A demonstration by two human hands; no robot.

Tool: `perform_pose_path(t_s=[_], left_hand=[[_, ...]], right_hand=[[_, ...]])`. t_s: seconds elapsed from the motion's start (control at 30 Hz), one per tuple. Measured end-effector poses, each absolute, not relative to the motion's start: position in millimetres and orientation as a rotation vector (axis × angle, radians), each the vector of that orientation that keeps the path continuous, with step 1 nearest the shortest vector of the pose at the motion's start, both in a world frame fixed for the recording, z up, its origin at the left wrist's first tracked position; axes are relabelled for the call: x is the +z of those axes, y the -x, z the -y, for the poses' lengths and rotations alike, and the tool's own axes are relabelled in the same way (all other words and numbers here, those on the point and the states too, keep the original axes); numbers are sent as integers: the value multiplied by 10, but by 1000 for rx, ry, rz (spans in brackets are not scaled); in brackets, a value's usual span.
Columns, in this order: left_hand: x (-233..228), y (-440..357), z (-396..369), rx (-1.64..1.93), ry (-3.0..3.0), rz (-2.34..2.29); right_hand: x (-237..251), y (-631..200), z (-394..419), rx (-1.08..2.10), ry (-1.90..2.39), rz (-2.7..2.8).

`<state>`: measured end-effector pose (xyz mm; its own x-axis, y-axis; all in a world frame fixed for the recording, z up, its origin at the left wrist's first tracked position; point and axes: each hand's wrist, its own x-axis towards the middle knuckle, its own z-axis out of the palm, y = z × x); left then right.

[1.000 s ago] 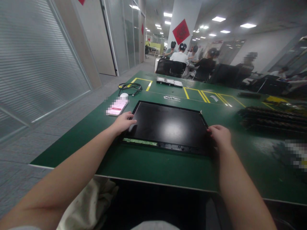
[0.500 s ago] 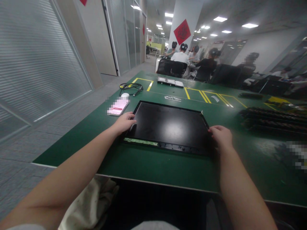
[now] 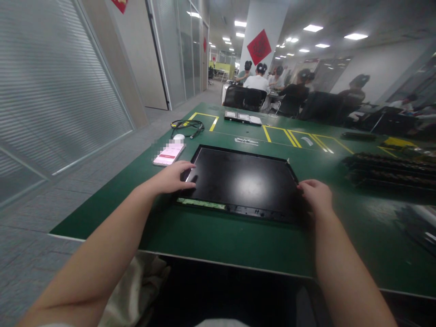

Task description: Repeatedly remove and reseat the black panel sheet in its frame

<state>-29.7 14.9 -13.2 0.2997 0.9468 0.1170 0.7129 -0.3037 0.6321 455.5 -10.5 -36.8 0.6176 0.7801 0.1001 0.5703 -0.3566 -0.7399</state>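
Lining the near edge of a black display panel (image 3: 238, 175) flat on a green table (image 3: 221, 238), a circuit strip (image 3: 200, 204) sits exposed. The left hand (image 3: 173, 178) spreads loosely at one side; the right hand (image 3: 316, 194) pinches the other. Likely stiff but fragile, the panel favors rim holds. Beyond: a phone (image 3: 169, 156), seated co-workers (image 3: 256, 83).

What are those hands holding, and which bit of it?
The black panel: the right hand seems to pinch its right edge. The left hand is spread at its left edge; whether it grips is unclear.
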Motion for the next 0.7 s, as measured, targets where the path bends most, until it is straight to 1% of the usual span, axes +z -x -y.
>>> perform_pose_path(t_s=[0.1, 0.23, 0.7], left_hand=[[-91, 325, -128, 596, -2265, -1384], [-81, 349, -119, 503, -2297, -1286], [-56, 407, -94, 273, -2439, -1295]], right_hand=[[-380, -4568, 94, 335, 2086, 1065], [-396, -4594, 82, 334, 2094, 1069], [-474, -4651, 39, 338, 2082, 1096]])
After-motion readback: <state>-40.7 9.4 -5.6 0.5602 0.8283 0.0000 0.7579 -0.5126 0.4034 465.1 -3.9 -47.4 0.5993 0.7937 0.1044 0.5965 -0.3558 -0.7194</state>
